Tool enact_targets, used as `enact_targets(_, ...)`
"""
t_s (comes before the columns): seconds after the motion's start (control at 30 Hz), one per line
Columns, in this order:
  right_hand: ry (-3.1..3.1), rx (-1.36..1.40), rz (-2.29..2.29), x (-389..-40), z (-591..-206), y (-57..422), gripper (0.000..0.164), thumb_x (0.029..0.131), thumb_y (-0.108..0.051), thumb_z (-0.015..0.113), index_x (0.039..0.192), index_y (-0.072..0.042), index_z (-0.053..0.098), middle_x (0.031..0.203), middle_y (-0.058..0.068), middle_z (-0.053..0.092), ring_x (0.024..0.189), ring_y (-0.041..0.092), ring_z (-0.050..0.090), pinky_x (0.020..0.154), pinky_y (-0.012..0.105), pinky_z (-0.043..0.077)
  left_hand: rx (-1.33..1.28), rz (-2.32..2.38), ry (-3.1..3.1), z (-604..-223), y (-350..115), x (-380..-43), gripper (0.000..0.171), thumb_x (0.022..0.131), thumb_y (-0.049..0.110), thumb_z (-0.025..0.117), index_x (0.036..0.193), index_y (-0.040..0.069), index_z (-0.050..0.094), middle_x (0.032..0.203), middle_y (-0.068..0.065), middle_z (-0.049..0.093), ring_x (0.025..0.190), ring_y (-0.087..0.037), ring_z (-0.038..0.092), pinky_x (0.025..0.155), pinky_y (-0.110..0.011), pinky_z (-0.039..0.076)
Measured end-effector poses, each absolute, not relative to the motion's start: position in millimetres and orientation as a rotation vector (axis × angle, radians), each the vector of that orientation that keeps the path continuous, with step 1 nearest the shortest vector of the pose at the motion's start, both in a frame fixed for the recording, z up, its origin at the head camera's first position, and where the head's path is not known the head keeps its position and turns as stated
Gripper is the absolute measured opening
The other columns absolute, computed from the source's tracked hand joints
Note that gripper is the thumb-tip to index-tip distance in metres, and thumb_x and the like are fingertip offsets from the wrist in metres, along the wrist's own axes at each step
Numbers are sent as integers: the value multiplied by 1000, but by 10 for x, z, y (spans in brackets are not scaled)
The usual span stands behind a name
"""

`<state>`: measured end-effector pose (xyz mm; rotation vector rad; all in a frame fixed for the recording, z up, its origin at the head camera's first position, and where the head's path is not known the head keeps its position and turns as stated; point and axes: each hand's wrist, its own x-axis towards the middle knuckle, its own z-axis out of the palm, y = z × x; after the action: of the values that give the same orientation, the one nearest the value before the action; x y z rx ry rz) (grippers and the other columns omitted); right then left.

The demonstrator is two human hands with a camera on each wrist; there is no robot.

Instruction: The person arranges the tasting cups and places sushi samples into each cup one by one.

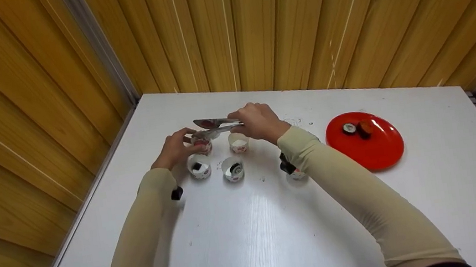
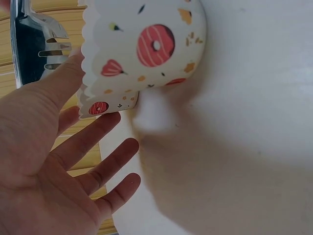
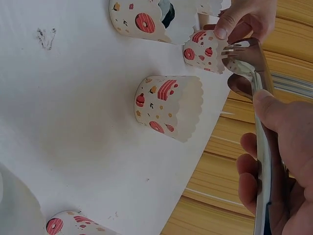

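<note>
My left hand point(image 1: 174, 150) holds a small white paper cup point(image 1: 205, 148) with pink dessert prints, thumb on its rim in the right wrist view. Metal serving tongs point(image 3: 264, 161), with a fork-like end and a spoon-like end, are gripped in my right hand point(image 1: 259, 121). Their tips stand apart just over the held cup; whether anything lies between them is unclear. Nearer me are a cup point(image 1: 201, 174) with a black-and-white piece inside and a cup point(image 1: 234, 177) containing a sushi roll point(image 1: 236, 169). Another paper cup point(image 3: 161, 105) stands below the right hand.
On the right lies a red plate point(image 1: 374, 154) bearing a white-and-black sushi roll point(image 1: 349, 128) and an orange-brown piece point(image 1: 363, 130). One more cup point(image 1: 297, 175) is partly hidden beneath the right forearm. A wood-look wall point(image 1: 252, 35) rises behind the white table point(image 1: 234, 244).
</note>
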<state>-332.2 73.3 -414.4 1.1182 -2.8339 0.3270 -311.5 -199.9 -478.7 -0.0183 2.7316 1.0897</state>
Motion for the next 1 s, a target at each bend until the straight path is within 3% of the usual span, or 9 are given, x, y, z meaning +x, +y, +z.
enact_targets(0.43, -2812, 1102, 291, -3349, -4106, 840, 25, 97, -34, 73, 113, -16, 76, 97, 3, 77, 77, 21, 67, 66, 41, 53, 23, 1003, 2754, -4757, -2058, -3158, 60, 92, 35, 79, 143, 12, 54, 133, -18, 62, 127, -35, 50, 109, -53, 40)
enact_targets(0.67, -2839, 1083, 279, -3365, -4078, 899, 32, 98, -36, 72, 123, -15, 74, 101, 4, 77, 78, 19, 66, 68, 38, 53, -10, 954, 2739, -4726, -2121, -3134, 63, 95, 38, 75, 148, 14, 49, 136, -19, 57, 128, -35, 45, 107, -54, 41)
enact_targets(0.87, -2836, 1075, 299, -3373, -4065, 1030, 29, 98, -36, 72, 118, -15, 74, 94, 2, 76, 74, 17, 63, 65, 37, 51, -2, 897, 2720, -4697, -2164, -3138, 69, 98, 40, 70, 156, 15, 42, 142, -20, 54, 130, -35, 50, 108, -53, 42)
enact_targets(1.0, -2839, 1057, 325, -3385, -4036, 1158, 26, 97, -34, 73, 115, -15, 74, 89, 1, 74, 71, 17, 61, 63, 36, 49, 6, 882, 2705, -4647, -2193, -3139, 75, 98, 43, 69, 160, 19, 36, 149, -20, 49, 136, -36, 46, 111, -55, 39)
